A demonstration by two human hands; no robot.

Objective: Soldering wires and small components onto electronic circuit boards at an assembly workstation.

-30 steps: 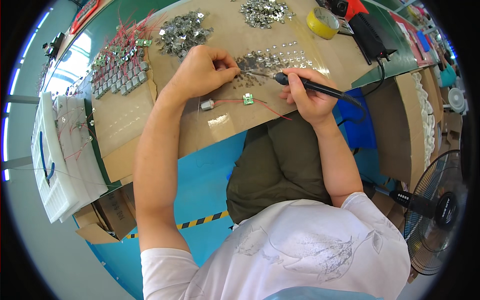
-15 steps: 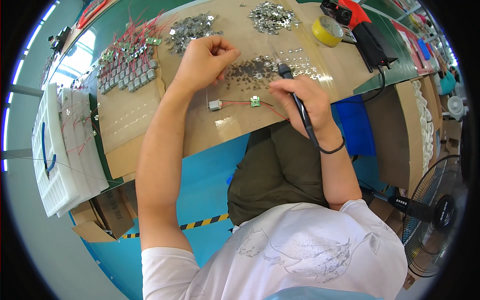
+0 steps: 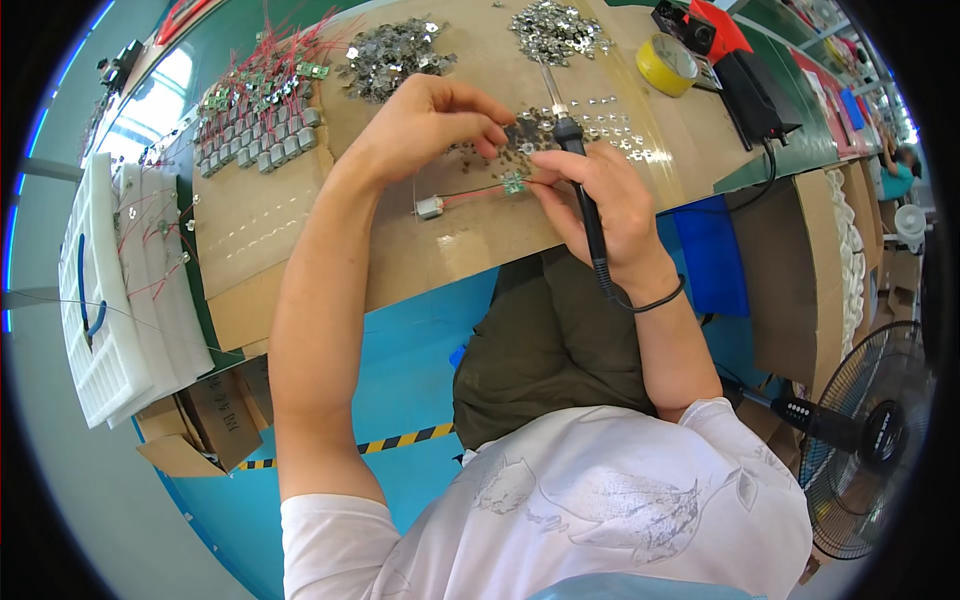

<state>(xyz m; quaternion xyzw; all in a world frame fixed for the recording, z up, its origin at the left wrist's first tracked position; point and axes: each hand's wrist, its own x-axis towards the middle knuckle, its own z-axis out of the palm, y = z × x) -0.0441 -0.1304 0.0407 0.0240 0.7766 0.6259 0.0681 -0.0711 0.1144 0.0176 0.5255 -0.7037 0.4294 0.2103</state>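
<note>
My right hand (image 3: 610,205) grips a soldering iron (image 3: 592,225), its metal tip pointing away over the table. The thumb and fingertips of that hand are at the right edge of a small green circuit board (image 3: 513,182); whether they pinch its wires I cannot make out. Red and dark wires link the board to a small silver motor (image 3: 429,208) lying on the cardboard. My left hand (image 3: 435,125) hovers above and left of the board, its thumb and fingers apart with nothing visible between them. Below its fingers lie scattered tiny dark parts (image 3: 490,155).
Rows of wired motors (image 3: 255,140) stand at left, near white foam trays (image 3: 105,290). Two piles of metal pieces (image 3: 395,58) (image 3: 560,32) lie at the back. Yellow tape (image 3: 666,64) and a black power unit (image 3: 752,100) sit at right; a fan (image 3: 870,440) stands lower right.
My right hand has moved left, bringing its fingertips to the green board with the iron still held. My left hand has shifted right and its curled fingers have opened out.
</note>
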